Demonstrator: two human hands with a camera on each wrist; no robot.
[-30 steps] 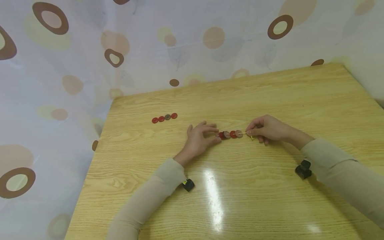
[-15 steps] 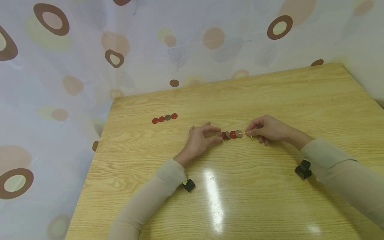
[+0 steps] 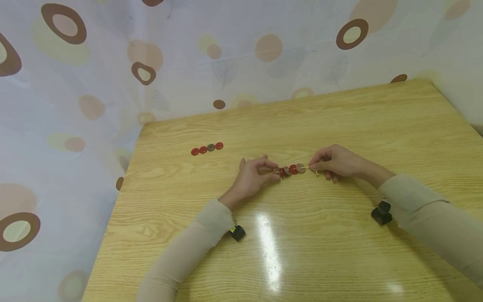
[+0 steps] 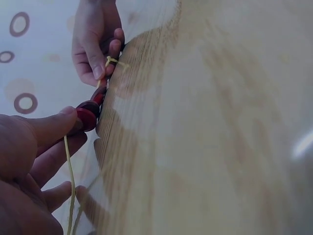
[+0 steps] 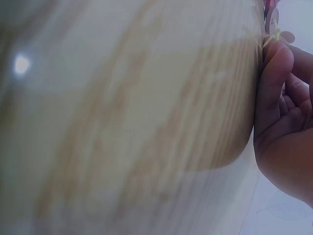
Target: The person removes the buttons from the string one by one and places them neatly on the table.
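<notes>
Red and brown buttons hang on a yellow string (image 3: pixel 307 167) between my two hands, close over the wooden table. My left hand (image 3: pixel 246 179) pinches a brown button (image 3: pixel 276 172) at the left end of the row between thumb and finger. Farther right on the string are a red button (image 3: pixel 293 169) and a brown button (image 3: pixel 300 168). With thumb and index finger my right hand (image 3: pixel 337 162) pinches the knotted string end. The knot (image 4: pixel 110 59) shows at those fingertips in the left wrist view. A loose length of the string (image 4: pixel 70 171) trails below my left thumb there.
Several loose buttons (image 3: pixel 203 149), red with one dark grey-green, lie in a line on the table (image 3: pixel 181 188), left of and beyond my left hand. A patterned curtain (image 3: pixel 241 46) hangs along the table's back and left edges.
My left fingers have shifted slightly along the string, and a brown button now shows between their tips. The neighbouring buttons have tilted and moved a little right. My right hand stays in place.
</notes>
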